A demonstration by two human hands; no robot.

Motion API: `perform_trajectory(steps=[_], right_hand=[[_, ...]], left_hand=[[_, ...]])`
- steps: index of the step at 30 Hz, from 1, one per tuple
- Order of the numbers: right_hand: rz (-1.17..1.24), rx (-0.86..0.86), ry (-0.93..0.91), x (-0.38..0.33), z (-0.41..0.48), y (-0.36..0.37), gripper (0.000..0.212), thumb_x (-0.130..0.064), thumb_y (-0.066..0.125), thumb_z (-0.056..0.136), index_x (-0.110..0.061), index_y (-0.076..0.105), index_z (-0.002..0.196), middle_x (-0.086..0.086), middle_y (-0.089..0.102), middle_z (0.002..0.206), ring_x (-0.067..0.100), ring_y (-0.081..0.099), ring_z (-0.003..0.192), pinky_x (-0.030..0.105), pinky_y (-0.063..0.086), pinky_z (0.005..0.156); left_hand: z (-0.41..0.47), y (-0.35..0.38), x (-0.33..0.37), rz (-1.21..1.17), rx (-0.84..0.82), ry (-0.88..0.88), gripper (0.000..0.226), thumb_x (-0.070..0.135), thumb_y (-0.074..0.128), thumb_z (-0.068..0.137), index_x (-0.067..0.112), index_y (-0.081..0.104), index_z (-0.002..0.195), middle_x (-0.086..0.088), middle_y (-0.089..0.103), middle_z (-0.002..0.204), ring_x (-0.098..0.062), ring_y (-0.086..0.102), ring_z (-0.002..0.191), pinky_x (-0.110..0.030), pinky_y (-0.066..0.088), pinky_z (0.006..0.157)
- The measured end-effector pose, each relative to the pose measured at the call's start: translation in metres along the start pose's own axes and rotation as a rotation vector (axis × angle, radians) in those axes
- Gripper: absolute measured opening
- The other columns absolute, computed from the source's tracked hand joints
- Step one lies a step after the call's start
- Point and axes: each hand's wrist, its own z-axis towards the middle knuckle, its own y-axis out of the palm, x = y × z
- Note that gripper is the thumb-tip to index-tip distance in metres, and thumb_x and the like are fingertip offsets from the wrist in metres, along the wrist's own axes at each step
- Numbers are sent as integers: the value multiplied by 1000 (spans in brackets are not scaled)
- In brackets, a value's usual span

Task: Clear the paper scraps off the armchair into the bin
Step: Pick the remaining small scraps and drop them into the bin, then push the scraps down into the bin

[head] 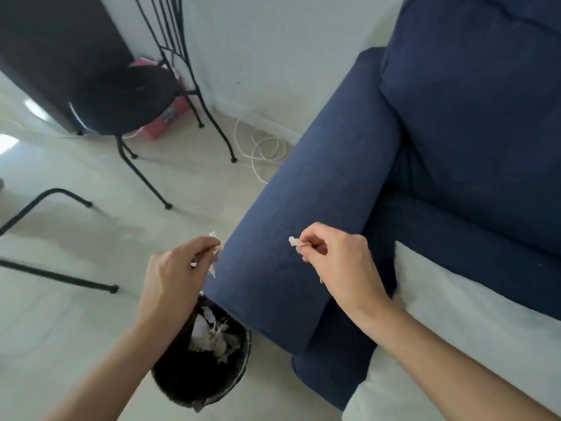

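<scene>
Head cam, looking down: the left hand [176,268] sits lower centre of the frame, grip pinched shut on a few white paper scraps [216,245], right above the far rim of the black bin [203,375]. The bin stands on the floor at bottom centre, just beside the navy armchair [318,177], and already has crumpled white paper [212,332] inside. The right hand [337,259] hangs over the armrest, right of centre, thumb and fingers closed on one small scrap [294,241]. A white cloth [455,314] lies on the seat at lower right. A black metal chair [121,98] is in the upper left.
</scene>
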Motion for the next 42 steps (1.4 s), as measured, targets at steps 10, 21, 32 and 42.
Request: perform_trajectory(steps=[10, 21, 32, 42], right_hand=[[-72, -266, -36, -58, -58, 174, 15, -18, 70, 94, -21, 80, 104, -9, 73, 96, 5, 64, 71, 30, 58, 71], [-250, -330, 167, -3, -69, 282, 9, -11, 71, 91, -18, 76, 89, 0, 66, 89, 20, 68, 75, 42, 62, 62], [-254, -563, 340, 8, -57, 300, 59, -16, 72, 90, -24, 51, 145, 3, 58, 143, 24, 57, 127, 35, 51, 99], [-279, -495, -66, -92, -36, 224, 73, -62, 48, 96, -32, 24, 158, 2, 12, 170, 20, 10, 156, 42, 26, 120]], left_hand=[[-76, -2, -175, 18, -116, -255, 13, 13, 66, 89, 21, 74, 94, 3, 73, 73, -25, 68, 71, -29, 45, 65], [-112, 35, -259, 118, -527, -439, 66, 24, 55, 96, 18, 22, 154, -8, 29, 158, -31, 41, 136, -39, 41, 103], [-113, -9, -287, 112, -489, -468, 63, 40, 51, 96, 25, 26, 152, -7, 19, 162, -28, 30, 144, -40, 31, 111], [-60, -54, -214, 145, -328, -357, 77, 71, 41, 87, 34, 22, 152, 2, 16, 163, -22, 24, 146, -43, 27, 113]])
